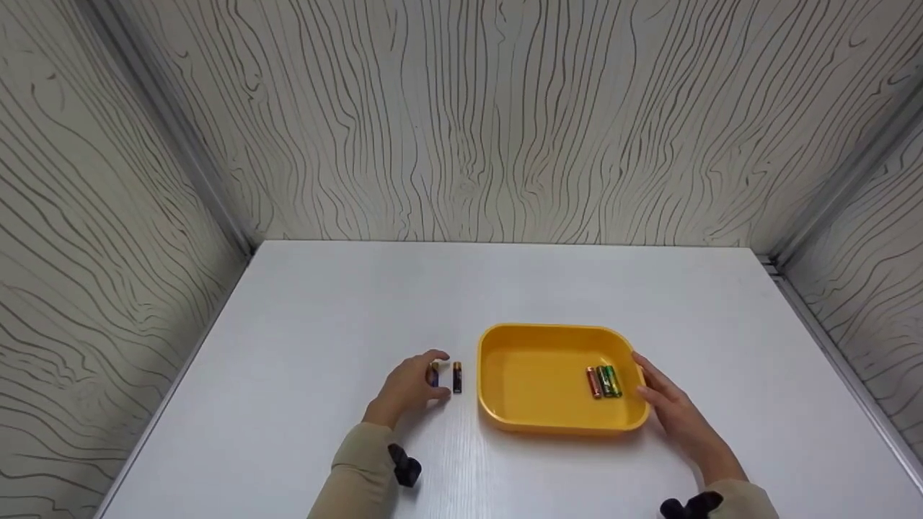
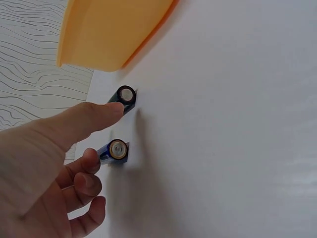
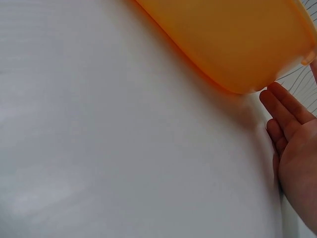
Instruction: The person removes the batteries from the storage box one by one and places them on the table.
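My left hand (image 1: 431, 369) rests on the white table just left of a yellow tray (image 1: 555, 329). Two batteries lie there side by side: a blue battery (image 1: 435, 376) and a black battery (image 1: 457, 378). In the left wrist view my left hand (image 2: 106, 133) has its index fingertip against the blue battery (image 2: 115, 150), while the straight thumb reaches toward the black battery (image 2: 126, 95) with a gap above the blue one. My right hand (image 1: 651, 388) lies with straight fingers (image 3: 282, 106) against the tray's right wall (image 3: 237, 34). Three batteries (image 1: 604, 381) lie inside the tray at its right end.
The white table (image 1: 324, 324) is walled by wood-grain panels at the back and on both sides. The tray's underside (image 2: 109, 29) shows close to my left thumb. Bare tabletop lies behind the tray and to the far left.
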`<state>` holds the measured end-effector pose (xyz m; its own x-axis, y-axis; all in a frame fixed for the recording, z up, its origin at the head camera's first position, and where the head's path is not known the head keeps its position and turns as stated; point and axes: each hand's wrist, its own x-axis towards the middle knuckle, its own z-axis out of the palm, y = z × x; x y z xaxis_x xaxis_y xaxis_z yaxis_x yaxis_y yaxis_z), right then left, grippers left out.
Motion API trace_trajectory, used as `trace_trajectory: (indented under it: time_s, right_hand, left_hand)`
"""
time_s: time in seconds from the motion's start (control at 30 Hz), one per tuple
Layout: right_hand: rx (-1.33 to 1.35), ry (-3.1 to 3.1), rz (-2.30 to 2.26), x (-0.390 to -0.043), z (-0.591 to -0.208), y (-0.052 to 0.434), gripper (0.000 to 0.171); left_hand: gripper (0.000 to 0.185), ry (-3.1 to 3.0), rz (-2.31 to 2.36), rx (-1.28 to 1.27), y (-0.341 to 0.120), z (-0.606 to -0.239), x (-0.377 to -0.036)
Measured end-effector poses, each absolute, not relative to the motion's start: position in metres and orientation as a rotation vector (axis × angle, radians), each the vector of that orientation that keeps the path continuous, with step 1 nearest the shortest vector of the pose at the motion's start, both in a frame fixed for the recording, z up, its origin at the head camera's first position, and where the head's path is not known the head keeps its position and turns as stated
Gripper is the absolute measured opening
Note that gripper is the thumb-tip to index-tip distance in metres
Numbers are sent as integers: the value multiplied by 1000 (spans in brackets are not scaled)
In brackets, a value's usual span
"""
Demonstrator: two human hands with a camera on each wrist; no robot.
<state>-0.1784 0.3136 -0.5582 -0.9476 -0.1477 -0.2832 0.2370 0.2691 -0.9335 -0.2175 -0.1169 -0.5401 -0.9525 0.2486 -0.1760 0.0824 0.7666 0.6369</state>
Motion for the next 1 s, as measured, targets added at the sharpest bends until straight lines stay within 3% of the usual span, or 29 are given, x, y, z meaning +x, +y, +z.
trace_trajectory:
  time_s: [1.0]
  right_hand:
    - [69, 2224, -1719, -180, -559, 315, 63]
  left_hand:
    - [53, 2680, 1060, 269, -119, -540, -217]
